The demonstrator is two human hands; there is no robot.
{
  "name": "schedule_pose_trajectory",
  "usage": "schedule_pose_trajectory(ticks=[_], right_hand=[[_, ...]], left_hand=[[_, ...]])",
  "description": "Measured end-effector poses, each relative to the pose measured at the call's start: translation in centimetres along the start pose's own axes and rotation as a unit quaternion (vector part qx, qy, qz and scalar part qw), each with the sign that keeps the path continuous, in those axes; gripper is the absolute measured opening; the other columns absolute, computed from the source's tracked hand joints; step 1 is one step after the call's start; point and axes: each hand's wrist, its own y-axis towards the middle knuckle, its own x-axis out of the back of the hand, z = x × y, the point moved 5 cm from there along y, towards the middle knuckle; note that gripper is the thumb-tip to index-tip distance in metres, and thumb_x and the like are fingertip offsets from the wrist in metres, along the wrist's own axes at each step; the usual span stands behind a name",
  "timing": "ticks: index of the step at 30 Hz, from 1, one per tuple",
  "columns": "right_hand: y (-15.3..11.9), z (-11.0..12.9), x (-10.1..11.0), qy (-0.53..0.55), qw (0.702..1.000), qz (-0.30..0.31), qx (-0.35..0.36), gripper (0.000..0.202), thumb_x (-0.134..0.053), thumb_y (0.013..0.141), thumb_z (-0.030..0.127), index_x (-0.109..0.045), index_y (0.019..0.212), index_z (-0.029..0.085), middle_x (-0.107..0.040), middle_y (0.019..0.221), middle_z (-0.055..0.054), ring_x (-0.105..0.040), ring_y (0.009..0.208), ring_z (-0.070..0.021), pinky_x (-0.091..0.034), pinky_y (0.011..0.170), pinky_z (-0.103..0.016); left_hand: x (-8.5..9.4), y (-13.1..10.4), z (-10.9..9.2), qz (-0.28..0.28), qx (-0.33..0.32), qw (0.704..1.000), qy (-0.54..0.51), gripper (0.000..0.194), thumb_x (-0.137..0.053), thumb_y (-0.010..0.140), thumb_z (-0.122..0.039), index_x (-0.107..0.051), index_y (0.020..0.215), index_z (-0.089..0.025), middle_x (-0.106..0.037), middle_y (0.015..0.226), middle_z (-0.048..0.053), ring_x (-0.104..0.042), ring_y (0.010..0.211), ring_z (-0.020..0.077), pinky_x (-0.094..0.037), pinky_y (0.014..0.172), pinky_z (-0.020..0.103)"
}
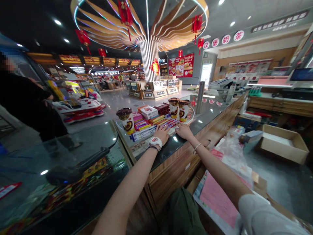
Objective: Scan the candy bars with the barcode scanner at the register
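My left hand (161, 133) lies with its fingers stretched out over a row of slim, colourful snack packets (144, 133) on the glass counter. Close beside it, my right hand (184, 130) has its fingers curled at the right ends of the packets; what they pinch, if anything, is hidden. Behind the packets sit a white and red box (148, 112) and dark red packs (161, 108). A brown-lidded cup (126, 121) stands upright at the left end. Two similar cups, a rear cup (173, 108) and a front cup (184, 111), stand at the right.
A black handheld scanner (73, 169) lies on the left glass case (93, 137). A metal post (200, 97) rises behind the counter. To my right are an open cardboard box (283, 143), plastic bags (236, 150) and pink sheets (217, 199). A person in dark clothes (26, 98) stands at left.
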Motion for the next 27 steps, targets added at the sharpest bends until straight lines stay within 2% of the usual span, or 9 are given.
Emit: schedule_pose_trajectory(ticks=[6, 10, 13, 17, 21, 27], right_hand=[[-0.2, 0.1, 0.0, 0.023, 1.000, 0.015, 0.003, 0.056, -0.046, 0.095, 0.031, -0.043, 0.149, 0.015, -0.042, 0.155, -0.015, -0.040, 0.143, -0.0283, -0.030, 0.117, -0.050], [-0.6, 0.5, 0.2, 0.028, 1.000, 0.011, 0.009, 0.055, -0.045, 0.095, 0.030, -0.044, 0.148, 0.016, -0.042, 0.155, -0.014, -0.040, 0.143, -0.0288, -0.028, 0.117, -0.055], [-1.0, 1.0, 0.8, 0.017, 0.999, -0.010, 0.034, 0.054, -0.048, 0.093, 0.029, -0.048, 0.146, 0.019, -0.047, 0.153, -0.012, -0.041, 0.143, -0.0290, -0.025, 0.119, -0.055], [-1.6, 2.2, 1.6, 0.014, 0.996, -0.037, 0.078, 0.055, -0.052, 0.092, 0.031, -0.049, 0.146, 0.019, -0.048, 0.152, -0.011, -0.043, 0.141, -0.0299, -0.025, 0.119, -0.054], [-2.6, 5.3, 2.4, 0.046, 0.988, -0.057, 0.135, 0.056, -0.052, 0.093, 0.033, -0.047, 0.147, 0.022, -0.048, 0.152, -0.010, -0.044, 0.141, -0.0281, -0.027, 0.118, -0.054], [-4.9, 12.9, 3.5, 0.103, 0.968, -0.045, 0.223, 0.056, -0.049, 0.095, 0.035, -0.043, 0.149, 0.024, -0.042, 0.157, -0.006, -0.037, 0.145, -0.0253, -0.024, 0.121, -0.051]], left_hand=[[-0.3, -0.2, 0.2, 0.018, 0.016, 1.000, 0.007, 0.046, -0.045, 0.096, -0.026, -0.053, 0.141, -0.022, -0.047, 0.153, 0.006, -0.034, 0.146, 0.0263, -0.025, 0.122, 0.051], [-0.2, -0.5, 0.3, 0.021, 0.027, 0.999, 0.015, 0.047, -0.043, 0.098, -0.030, -0.050, 0.144, -0.023, -0.040, 0.158, 0.006, -0.031, 0.148, 0.0285, -0.022, 0.122, 0.055], [0.6, -1.4, 0.3, 0.012, 0.031, 0.999, 0.024, 0.047, -0.043, 0.099, -0.033, -0.049, 0.144, -0.023, -0.039, 0.159, 0.006, -0.030, 0.148, 0.0299, -0.021, 0.122, 0.056], [2.4, -3.8, 0.7, -0.012, 0.035, 0.999, 0.039, 0.047, -0.042, 0.100, -0.034, -0.049, 0.145, -0.023, -0.040, 0.158, 0.007, -0.029, 0.149, 0.0293, -0.020, 0.123, 0.056], [4.5, -7.4, 1.8, -0.019, 0.050, 0.997, 0.051, 0.048, -0.042, 0.100, -0.035, -0.046, 0.147, -0.026, -0.039, 0.159, 0.007, -0.029, 0.149, 0.0289, -0.021, 0.122, 0.057], [7.9, -14.3, 4.0, -0.035, 0.093, 0.992, 0.081, 0.049, -0.046, 0.098, -0.037, -0.047, 0.146, -0.025, -0.040, 0.158, 0.007, -0.028, 0.150, 0.0296, -0.019, 0.123, 0.056]])
